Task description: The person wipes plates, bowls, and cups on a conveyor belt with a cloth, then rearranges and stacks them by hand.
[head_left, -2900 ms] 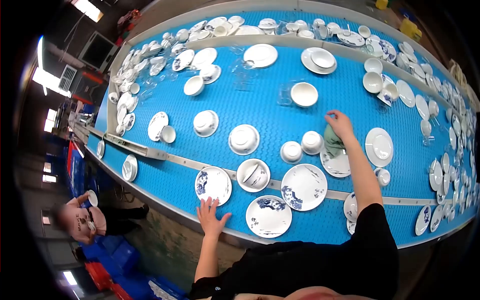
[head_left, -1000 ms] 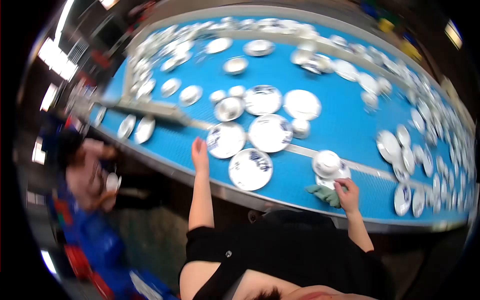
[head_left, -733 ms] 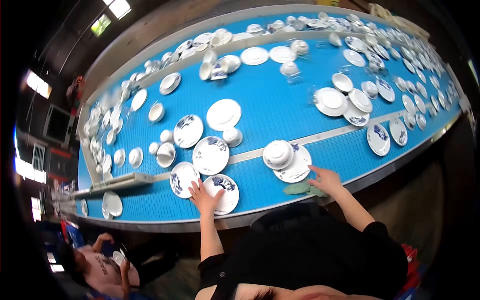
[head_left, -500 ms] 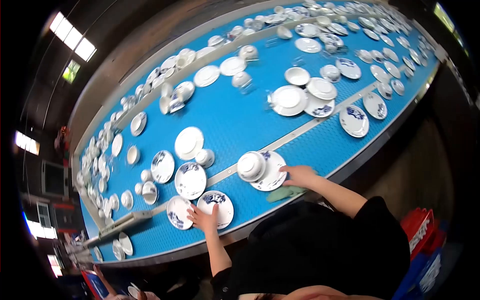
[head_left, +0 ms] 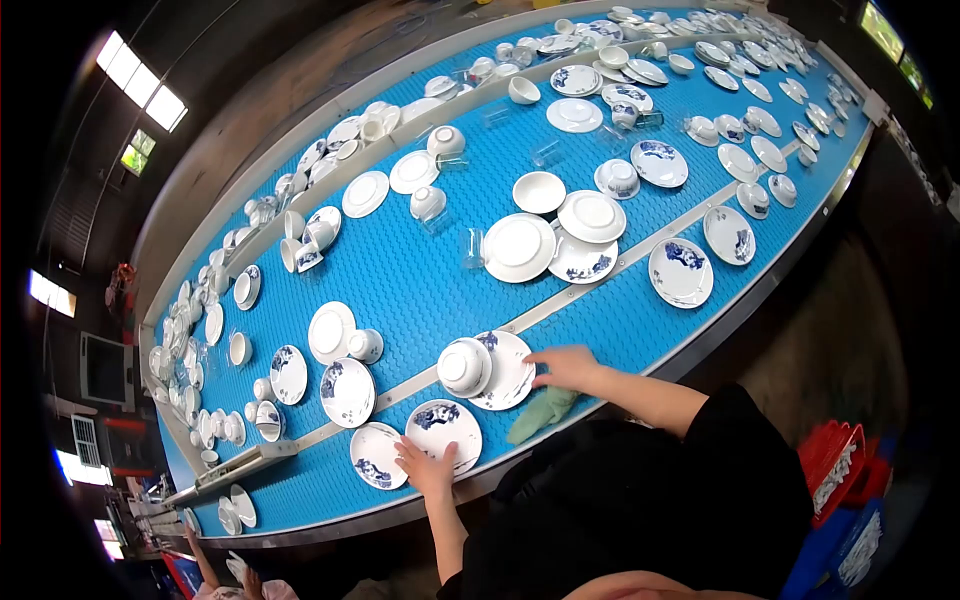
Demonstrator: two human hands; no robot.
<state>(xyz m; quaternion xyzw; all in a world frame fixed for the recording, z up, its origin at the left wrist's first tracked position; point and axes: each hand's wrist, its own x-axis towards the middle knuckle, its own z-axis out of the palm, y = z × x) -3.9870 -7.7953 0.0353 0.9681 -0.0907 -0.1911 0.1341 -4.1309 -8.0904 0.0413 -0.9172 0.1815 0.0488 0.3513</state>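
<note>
My left hand [head_left: 428,467] lies with fingers spread over the facing rims of two white plates with blue patterns. One is the left plate [head_left: 376,462], the other the right plate [head_left: 446,430]; both sit on the near strip of the blue belt. My right hand [head_left: 567,369] has its fingers closed at the right rim of another blue-patterned plate [head_left: 511,380]. A white bowl [head_left: 463,369] rests upside down on that plate's left side. Just below my right hand, a green cloth [head_left: 543,412] lies crumpled on the belt's near edge.
A metal divider [head_left: 590,282] runs lengthwise along the blue belt [head_left: 420,280]. Beyond it stand many plates, bowls, cups and clear glasses, including a stack with an upturned plate [head_left: 519,247]. Red crates [head_left: 836,470] are at right. Another person's arm [head_left: 203,560] shows lower left.
Dishes across the belt have shifted left and down in view. The two plates by my left hand have moved slightly right, narrowing the gap to the plate at my right hand.
</note>
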